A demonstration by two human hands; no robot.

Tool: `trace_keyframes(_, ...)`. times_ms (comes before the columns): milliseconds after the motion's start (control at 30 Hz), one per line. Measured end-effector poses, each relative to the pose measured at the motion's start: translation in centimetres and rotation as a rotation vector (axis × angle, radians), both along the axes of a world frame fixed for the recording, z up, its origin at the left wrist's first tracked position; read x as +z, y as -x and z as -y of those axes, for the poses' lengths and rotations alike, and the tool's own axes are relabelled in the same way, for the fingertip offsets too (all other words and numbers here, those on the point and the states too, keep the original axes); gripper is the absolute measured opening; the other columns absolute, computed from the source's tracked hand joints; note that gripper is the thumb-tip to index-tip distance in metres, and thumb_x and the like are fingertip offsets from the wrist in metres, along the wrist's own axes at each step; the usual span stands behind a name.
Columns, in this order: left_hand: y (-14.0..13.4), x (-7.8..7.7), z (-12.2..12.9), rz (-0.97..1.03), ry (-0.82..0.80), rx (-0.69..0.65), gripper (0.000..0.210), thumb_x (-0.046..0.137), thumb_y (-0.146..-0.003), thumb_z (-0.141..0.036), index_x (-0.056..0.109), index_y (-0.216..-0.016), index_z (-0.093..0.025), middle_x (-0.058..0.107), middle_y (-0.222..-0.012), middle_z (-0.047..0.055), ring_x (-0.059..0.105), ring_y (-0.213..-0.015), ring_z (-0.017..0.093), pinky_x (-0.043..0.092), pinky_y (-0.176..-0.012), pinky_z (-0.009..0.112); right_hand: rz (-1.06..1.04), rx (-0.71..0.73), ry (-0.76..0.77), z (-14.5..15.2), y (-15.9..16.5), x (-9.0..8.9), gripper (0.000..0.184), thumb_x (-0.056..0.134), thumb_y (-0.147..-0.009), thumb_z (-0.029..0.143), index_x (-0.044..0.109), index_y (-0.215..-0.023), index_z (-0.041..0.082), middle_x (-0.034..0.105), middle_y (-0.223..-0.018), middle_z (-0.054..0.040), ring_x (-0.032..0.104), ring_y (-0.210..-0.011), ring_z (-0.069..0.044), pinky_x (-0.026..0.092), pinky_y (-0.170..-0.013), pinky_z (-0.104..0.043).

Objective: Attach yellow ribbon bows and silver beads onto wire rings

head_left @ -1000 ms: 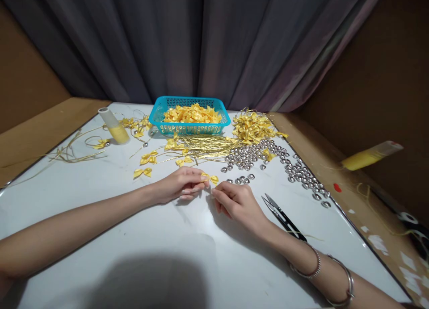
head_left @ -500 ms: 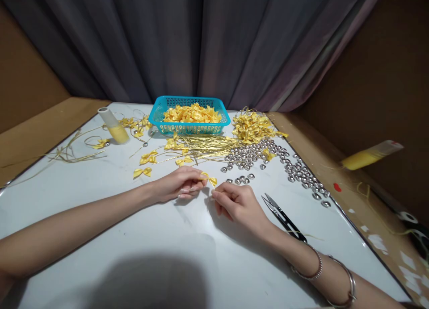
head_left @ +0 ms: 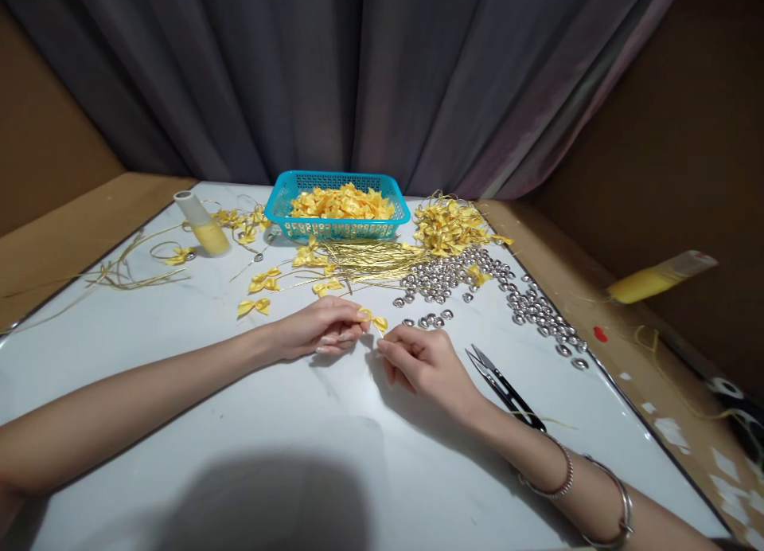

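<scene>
Above the glossy white marbled worktop (head_left: 119, 487), the left hand (head_left: 331, 326) pinches one end of a small yellow satin bow (head_left: 380, 323) between thumb and forefinger, its other fingers loosely curled beneath. The right hand (head_left: 421, 356) is closed just beside it, thumb and forefinger apparently nipping a thin pale strand (head_left: 380, 335) that runs down from the bow; whatever else its curled fingers hold is hidden. The bow hangs between the two hands, so a hard pull on the strand could drag it out of the left pinch or distort its loops, since only one end is gripped. A slack pinch on something so fine could let the strand slip. The black-handled metal thread snips (head_left: 504, 388) lie with parted blades right beside the right forearm, so a careless sweep there might nick skin or catch the loose thread by the handles. Reaching forward, knuckles could scatter the small shiny silver rounded beads (head_left: 438, 276) or snag the bundle of thin gold cords (head_left: 370, 260).
</scene>
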State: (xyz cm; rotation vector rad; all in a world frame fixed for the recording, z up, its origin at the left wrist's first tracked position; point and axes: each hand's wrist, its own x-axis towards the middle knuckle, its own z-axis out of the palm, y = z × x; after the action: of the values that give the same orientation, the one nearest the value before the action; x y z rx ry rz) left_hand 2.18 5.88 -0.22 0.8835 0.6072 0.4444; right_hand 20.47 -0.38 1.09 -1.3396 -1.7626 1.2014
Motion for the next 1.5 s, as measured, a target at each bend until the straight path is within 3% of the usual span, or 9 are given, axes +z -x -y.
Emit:
trace_keyframes(567,-0.2,-0.5,1.3,-0.089,-0.273,0.026,0.021,0.058,-0.086,-0.03,0.059,-0.079,-0.01,0.046,-0.05,-0.006,0.03,-0.035,0.002,0.029,-0.032,0.012,0.059,-0.03,-0.061,0.2,0.2,-0.4,0.033,0.046,-0.084,0.017,0.048,-0.051,0.019,0.045,-0.04,0.0051,0.04,-0.038,-0.008,0.032,-0.047,-0.022)
trace_keyframes(867,-0.6,-0.3,1.5,-0.053,-0.208,0.063,0.028,0.059,-0.085,-0.034,0.052,-0.068,-0.013,0.033,-0.041,-0.011,0.022,-0.032,0.002,0.021,-0.031,0.012,0.067,-0.046,-0.081,0.1,0.4,-0.7,0.033,0.043,-0.087,0.021,0.047,-0.054,0.019,0.042,-0.038,0.0054,0.038,-0.034,-0.008,0.029,-0.044,-0.021)
trace_keyframes(1167,-0.7,-0.2,2.4,-0.231,-0.468,0.082,0.032,0.054,-0.088,-0.042,0.048,-0.071,-0.015,0.038,-0.045,-0.009,0.031,-0.033,0.003,0.023,-0.033,0.015,0.104,-0.033,-0.126,0.2,0.3,-1.0,0.033,0.042,-0.087,0.02,0.046,-0.054,0.02,0.042,-0.039,0.0048,0.038,-0.036,-0.008,0.028,-0.046,-0.022)
trace_keyframes(1367,-0.7,-0.2,2.0,-0.084,-0.232,0.065,0.031,0.058,-0.085,-0.039,0.048,-0.069,-0.015,0.033,-0.042,-0.011,0.022,-0.033,0.002,0.021,-0.032,0.014,0.173,-0.007,-0.315,0.0,0.1,-1.6,0.027,0.039,-0.085,0.017,0.043,-0.058,0.02,0.044,-0.047,0.0034,0.038,-0.041,-0.009,0.027,-0.048,-0.023)
trace_keyframes(1500,-0.7,-0.4,2.0,-0.079,-0.195,0.067,0.031,0.06,-0.085,-0.037,0.046,-0.067,-0.015,0.032,-0.042,-0.011,0.019,-0.033,0.002,0.018,-0.031,0.013,0.146,-0.017,-0.256,-0.1,0.1,-1.5,0.029,0.041,-0.085,0.017,0.044,-0.056,0.02,0.045,-0.045,0.0034,0.039,-0.041,-0.009,0.029,-0.048,-0.022)
